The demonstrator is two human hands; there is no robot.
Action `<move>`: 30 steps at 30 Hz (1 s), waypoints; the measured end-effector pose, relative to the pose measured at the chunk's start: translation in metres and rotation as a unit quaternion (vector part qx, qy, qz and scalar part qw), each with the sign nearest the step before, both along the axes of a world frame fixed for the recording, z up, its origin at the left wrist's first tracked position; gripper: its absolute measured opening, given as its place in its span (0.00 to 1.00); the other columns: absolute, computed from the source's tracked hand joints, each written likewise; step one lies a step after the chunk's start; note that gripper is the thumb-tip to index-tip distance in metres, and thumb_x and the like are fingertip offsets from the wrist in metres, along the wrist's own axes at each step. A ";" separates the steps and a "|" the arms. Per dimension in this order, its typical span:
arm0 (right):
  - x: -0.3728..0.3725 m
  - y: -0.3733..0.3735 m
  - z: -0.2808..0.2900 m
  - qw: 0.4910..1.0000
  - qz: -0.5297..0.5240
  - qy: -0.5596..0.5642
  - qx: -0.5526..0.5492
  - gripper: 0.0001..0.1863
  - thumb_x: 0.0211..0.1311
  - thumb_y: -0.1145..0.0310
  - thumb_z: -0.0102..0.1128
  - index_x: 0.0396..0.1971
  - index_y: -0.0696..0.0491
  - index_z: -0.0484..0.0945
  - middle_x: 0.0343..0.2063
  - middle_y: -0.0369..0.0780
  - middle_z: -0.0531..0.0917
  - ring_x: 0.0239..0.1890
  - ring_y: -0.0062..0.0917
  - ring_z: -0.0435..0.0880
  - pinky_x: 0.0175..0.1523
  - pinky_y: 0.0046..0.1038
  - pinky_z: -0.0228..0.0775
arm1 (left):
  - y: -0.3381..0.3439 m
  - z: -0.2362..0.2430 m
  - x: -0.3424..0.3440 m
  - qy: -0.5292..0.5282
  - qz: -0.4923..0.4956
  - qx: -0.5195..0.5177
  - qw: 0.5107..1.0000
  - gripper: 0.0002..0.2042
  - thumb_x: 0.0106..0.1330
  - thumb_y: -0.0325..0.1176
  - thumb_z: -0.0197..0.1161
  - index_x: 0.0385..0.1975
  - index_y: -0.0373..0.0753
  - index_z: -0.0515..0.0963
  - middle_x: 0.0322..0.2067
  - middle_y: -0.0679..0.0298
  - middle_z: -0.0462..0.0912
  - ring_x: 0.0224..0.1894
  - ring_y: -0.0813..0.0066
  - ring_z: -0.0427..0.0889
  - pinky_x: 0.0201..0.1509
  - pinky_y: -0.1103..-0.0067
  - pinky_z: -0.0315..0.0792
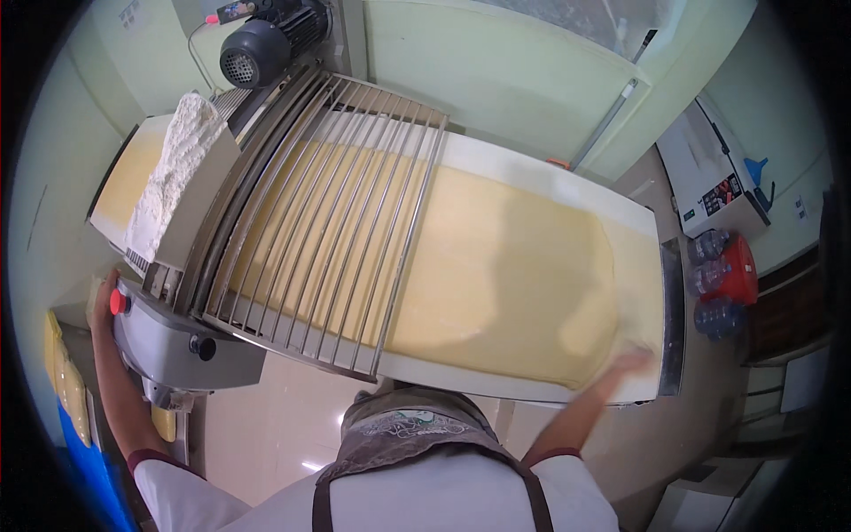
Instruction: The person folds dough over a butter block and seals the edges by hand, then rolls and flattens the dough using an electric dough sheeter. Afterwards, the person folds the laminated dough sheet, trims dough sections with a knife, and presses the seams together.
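Note:
A wide, pale yellow sheet of dough [505, 257] lies on the white conveyor belt [558, 182] of a dough sheeter. Its left part passes under a metal bar guard [412, 239]. Over the dough's near right corner is my right hand [631, 359], smeared by motion; whether it touches the dough I cannot tell. My left hand [104, 297] rests at the left end of the sheeter's grey housing [168, 341], beside a red button [119, 302]; its fingers are mostly hidden. A black knob [203, 347] sits on the housing. White flour [182, 142] fills the trough above the rollers.
A dark motor [266, 49] stands at the sheeter's far side, against the wall. On the right are a white chest freezer [696, 168], a red tub [740, 270] and several large plastic bottles [716, 319]. Yellow dough [66, 377] lies at the lower left.

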State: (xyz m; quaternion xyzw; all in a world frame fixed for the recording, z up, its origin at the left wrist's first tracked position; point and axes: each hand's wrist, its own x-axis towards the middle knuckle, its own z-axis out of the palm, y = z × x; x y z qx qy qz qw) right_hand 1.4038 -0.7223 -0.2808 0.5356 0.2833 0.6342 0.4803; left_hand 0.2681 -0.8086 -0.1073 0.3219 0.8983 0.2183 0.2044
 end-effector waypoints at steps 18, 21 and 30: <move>-0.087 0.030 -0.028 0.321 0.144 0.932 0.090 0.17 0.70 0.58 0.44 0.49 0.52 0.75 0.37 0.37 0.79 0.37 0.19 0.76 0.40 0.26 0.69 | -0.002 0.006 0.018 0.077 -0.022 0.044 0.996 0.24 0.66 0.54 0.48 0.35 0.35 0.74 0.29 0.54 0.80 0.33 0.63 0.77 0.44 0.69 0.69; -0.010 0.025 0.024 0.039 0.196 0.919 0.341 0.16 0.67 0.64 0.44 0.47 0.53 0.77 0.33 0.36 0.77 0.34 0.20 0.76 0.38 0.22 0.70 | -0.003 0.008 0.016 0.113 -0.059 -0.013 0.992 0.17 0.70 0.45 0.47 0.44 0.37 0.68 0.32 0.48 0.80 0.36 0.58 0.79 0.45 0.68 0.69; -0.031 0.021 -0.023 0.290 0.244 0.859 0.344 0.28 0.73 0.56 0.42 0.66 0.57 0.64 0.57 0.45 0.76 0.59 0.34 0.73 0.69 0.39 0.53 | -0.008 0.000 0.004 0.156 -0.113 -0.036 0.981 0.16 0.70 0.45 0.46 0.47 0.39 0.68 0.32 0.46 0.81 0.34 0.58 0.78 0.42 0.66 0.70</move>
